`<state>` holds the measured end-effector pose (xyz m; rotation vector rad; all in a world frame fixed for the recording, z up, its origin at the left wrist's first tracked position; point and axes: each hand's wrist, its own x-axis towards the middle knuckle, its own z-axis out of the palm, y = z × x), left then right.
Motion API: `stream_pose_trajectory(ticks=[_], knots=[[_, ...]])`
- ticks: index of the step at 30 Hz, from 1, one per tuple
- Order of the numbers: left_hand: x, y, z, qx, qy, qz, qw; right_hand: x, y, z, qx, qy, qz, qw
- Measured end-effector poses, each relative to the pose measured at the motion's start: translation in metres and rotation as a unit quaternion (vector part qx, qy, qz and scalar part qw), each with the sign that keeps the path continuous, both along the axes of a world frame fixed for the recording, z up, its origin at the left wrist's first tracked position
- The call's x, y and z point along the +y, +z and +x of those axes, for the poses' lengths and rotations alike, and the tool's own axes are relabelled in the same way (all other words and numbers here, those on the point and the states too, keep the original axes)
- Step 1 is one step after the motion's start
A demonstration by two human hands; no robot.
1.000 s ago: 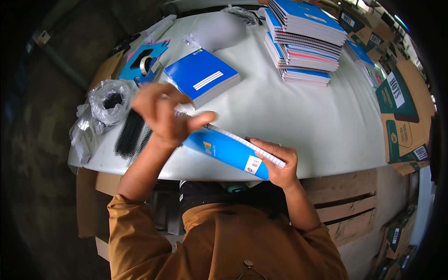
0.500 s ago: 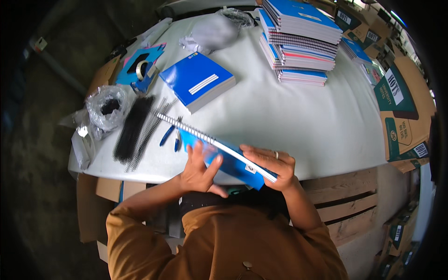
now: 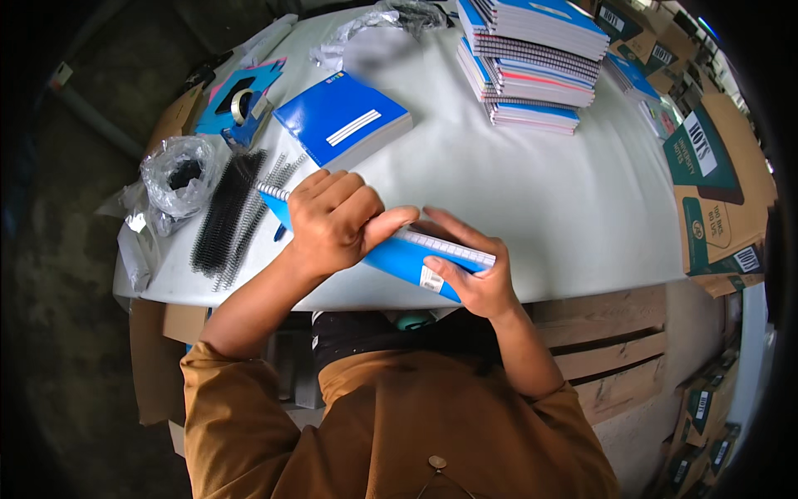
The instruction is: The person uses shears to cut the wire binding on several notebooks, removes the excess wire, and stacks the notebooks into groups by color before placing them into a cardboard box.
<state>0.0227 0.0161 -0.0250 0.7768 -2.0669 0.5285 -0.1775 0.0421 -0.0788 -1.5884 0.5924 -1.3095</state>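
Note:
A blue-covered spiral notebook (image 3: 395, 264) is held slantwise over the table's front edge, its wire-bound edge up. Over that upper edge my left hand (image 3: 332, 220) is closed, with the thumb stretched along the spiral toward the right. My right hand (image 3: 484, 279) grips the right end, thumb on the blue cover beside a white label and fingers behind. A blue pen (image 3: 280, 233) shows partly below the notebook's left end. Nearby on the left lie black spiral coils (image 3: 226, 220) and silver-grey spiral coils (image 3: 258, 212).
Beyond the notebook sits a thick blue block of sheets (image 3: 366, 125). A tall stack of spiral notebooks (image 3: 540, 71) stands at the back right. Left are a tape dispenser (image 3: 241, 129) and a clear plastic bag (image 3: 170, 179). Cardboard boxes (image 3: 727, 212) edge the table's right; a wooden pallet (image 3: 611, 333) lies below.
My left hand has gone from open below the notebook to closed over its spiral edge. The notebook has tilted, showing more blue cover. My right thumb has come onto its front.

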Motion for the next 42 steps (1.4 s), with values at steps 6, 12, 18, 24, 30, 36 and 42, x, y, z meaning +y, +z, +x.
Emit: stream_pose_trajectory(ticks=[6,12,18,24,30,36,42], knots=[[-0.022,-0.004,0.016,0.120,0.071,-0.167,0.976,-0.001,-0.007,-0.005,0.102,-0.066,-0.228,0.966],[0.021,-0.137,0.038,-0.144,-0.004,-0.200,0.969,-0.003,-0.005,-0.009,0.108,-0.065,-0.250,0.960],[0.032,-0.107,-0.010,-0.004,-0.072,0.043,0.996,-0.007,-0.011,-0.004,0.103,-0.097,-0.249,0.958],[0.006,-0.138,0.028,0.122,-0.029,-0.031,0.992,0.002,-0.013,0.011,0.095,-0.028,-0.276,0.956],[0.037,-0.067,-0.015,-0.152,0.014,-0.218,0.964,-0.001,-0.011,0.002,0.115,-0.074,-0.241,0.961],[0.044,-0.093,-0.026,0.003,-0.056,-0.007,0.998,-0.009,-0.012,0.007,0.091,-0.097,-0.214,0.968],[0.013,-0.097,0.012,-0.009,0.146,0.024,0.989,-0.005,-0.016,0.015,0.094,-0.094,-0.227,0.965]])
